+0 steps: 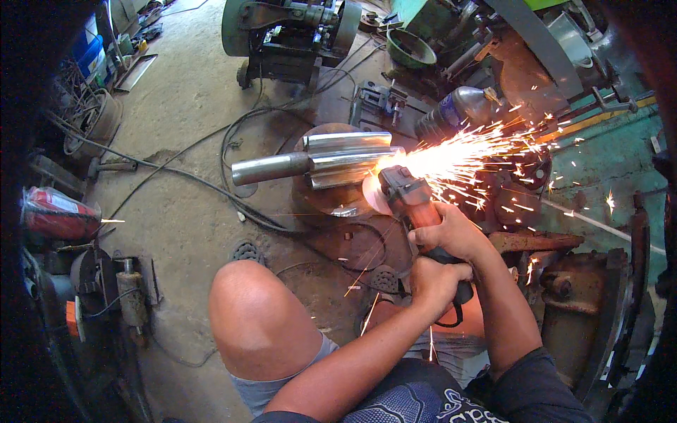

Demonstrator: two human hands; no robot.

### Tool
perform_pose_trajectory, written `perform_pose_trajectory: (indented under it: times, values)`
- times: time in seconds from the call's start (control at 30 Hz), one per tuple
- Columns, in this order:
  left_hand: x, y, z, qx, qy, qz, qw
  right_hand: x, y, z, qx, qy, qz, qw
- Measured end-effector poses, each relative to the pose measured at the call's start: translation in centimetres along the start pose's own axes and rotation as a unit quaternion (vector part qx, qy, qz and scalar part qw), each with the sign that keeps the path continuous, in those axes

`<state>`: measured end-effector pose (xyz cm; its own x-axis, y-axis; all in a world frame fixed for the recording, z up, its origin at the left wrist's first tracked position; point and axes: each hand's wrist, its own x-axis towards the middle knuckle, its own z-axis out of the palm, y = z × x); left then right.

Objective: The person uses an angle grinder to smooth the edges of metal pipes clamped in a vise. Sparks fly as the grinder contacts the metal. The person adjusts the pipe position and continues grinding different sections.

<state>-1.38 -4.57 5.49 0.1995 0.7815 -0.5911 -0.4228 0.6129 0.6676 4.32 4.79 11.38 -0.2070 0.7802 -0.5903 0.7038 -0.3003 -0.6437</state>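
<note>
An angle grinder (422,211) with an orange-red body and dark head is running in both my hands. My right hand (451,231) wraps its body just behind the head. Lower down, my left hand (436,283) is closed round the dark rear handle. The grinder's disc (375,193) meets the right end of a shiny toothed metal shaft (345,159), probably a pinion. That shaft lies sideways, its plain round end pointing left, on a rusty round block (317,199). Bright sparks (469,158) stream up and right, hiding the exact contact spot.
Black cables (264,220) loop over the floor left of the block. Beyond it stand a wheeled machine (289,42), a small vise (381,99), a green basin (411,49) and a dark plastic bottle (458,111) near the sparks. A red container (60,213) lies far left.
</note>
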Motion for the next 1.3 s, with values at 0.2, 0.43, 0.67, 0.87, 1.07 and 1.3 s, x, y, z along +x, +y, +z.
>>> perform_pose_trajectory:
  times: [0.2, 0.43, 0.67, 0.87, 1.07, 1.3]
  values:
    - [0.0, 0.4, -0.2, 0.020, -0.013, -0.002, 1.000, 0.4, 0.7, -0.1, 0.028, 0.011, 0.002, 1.000]
    - [0.6, 0.5, 0.2, 0.032, -0.023, 0.001, 0.999, 0.6, 1.9, -0.9, 0.032, 0.038, 0.019, 0.999]
    - [0.0, 1.2, 0.0, 0.028, -0.011, -0.007, 1.000, 0.7, 1.9, -0.9, 0.053, 0.028, 0.018, 0.998]
    - [-0.2, 0.9, -0.6, 0.036, 0.000, -0.019, 0.999, 0.6, 0.7, 0.1, 0.036, 0.007, 0.005, 0.999]
    - [-0.7, 0.9, -1.3, 0.029, 0.028, -0.001, 0.999, 0.6, -0.3, 0.9, -0.009, 0.006, 0.007, 1.000]
    - [-1.0, 1.2, -1.5, 0.042, 0.043, -0.021, 0.998, 0.9, -0.6, 1.3, 0.002, -0.015, -0.005, 1.000]
